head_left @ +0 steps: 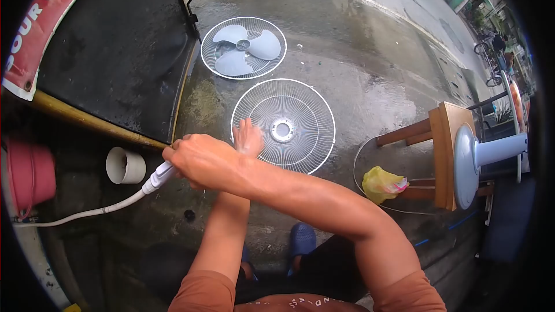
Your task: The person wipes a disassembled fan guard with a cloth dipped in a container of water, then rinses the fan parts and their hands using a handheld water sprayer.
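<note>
My right hand [199, 159] crosses over to the left, closed around a white hose sprayer [157, 178] on a pale hose [118, 207]. Beneath that forearm, my left hand [248, 137] reaches forward over the near left part of a round wire fan grille [300, 110]. Its fingers look stretched out and slightly blurred; whether they touch the wires I cannot tell. The grille lies flat on wet concrete, a ring-shaped hub at its centre. Just beyond it, a second fan grille [209, 60] holds a grey three-blade fan blade [265, 45].
At right, a wooden stool [448, 162] bears a fan base [464, 167] on its side; a yellow plastic bag [378, 184] hangs or lies by its legs. To the left are a black panel [115, 46], a white pot [125, 166] and a pink bucket [32, 176].
</note>
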Motion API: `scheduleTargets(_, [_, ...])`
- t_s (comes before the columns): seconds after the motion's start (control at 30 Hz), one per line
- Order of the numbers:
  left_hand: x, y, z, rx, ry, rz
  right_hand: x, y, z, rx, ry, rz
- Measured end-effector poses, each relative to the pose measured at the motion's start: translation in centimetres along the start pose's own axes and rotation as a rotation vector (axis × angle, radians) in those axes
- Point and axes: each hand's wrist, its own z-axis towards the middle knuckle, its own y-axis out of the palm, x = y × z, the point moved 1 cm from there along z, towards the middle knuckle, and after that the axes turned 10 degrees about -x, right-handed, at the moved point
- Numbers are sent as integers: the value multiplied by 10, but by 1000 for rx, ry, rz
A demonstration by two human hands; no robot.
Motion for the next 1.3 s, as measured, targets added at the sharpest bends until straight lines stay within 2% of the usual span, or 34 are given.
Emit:
scheduleTargets(0.1, [-9,7,8,272,-48,-211,-13,-3,-1,-17,-9,46])
scheduleTargets(0.2, [-28,24,24,219,-25,-216,-22,-1,-5,36,-33,15])
scheduleTargets(0.3, [-32,-13,28,-241,-139,-288,-32,-4,-5,26,-40,12])
scheduleTargets(0.4, [-23,-39,13,-159,-170,-272,-36,-2,-3,31,-46,7])
scheduleTargets(0.53, [-27,-17,20,-54,-85,-129,-22,10,0,135,-57,-40])
scheduleTargets(0.6, [-36,8,31,15,-31,-100,-9,18,2,168,20,-166])
scheduleTargets(0.67, [-38,7,36,-207,-74,-150,-2,18,1,172,143,-328])
scheduleTargets(0.73, [-42,-2,37,-384,-93,-145,25,21,4,121,132,-266])
scheduleTargets(0.77, [-44,-11,30,-409,-54,-87,36,19,4,105,132,-225])
scheduleTargets(0.87, [-44,-47,5,-323,190,240,64,18,4,257,135,-299])
scheduleTargets(0.97, [-37,-94,-14,-180,445,596,89,12,6,264,175,-215])
scheduleTargets(1.03, [-29,-124,-28,-160,533,692,97,2,6,257,209,-156])
scheduleTargets(1.13, [-24,-175,-62,-283,525,543,108,-11,7,253,209,-94])
scheduleTargets(1.23, [-9,-242,-103,-434,327,69,117,-16,4,254,214,-65])
scheduleTargets(1.3, [0,-286,-128,-157,260,-141,131,-5,9,306,211,-66])
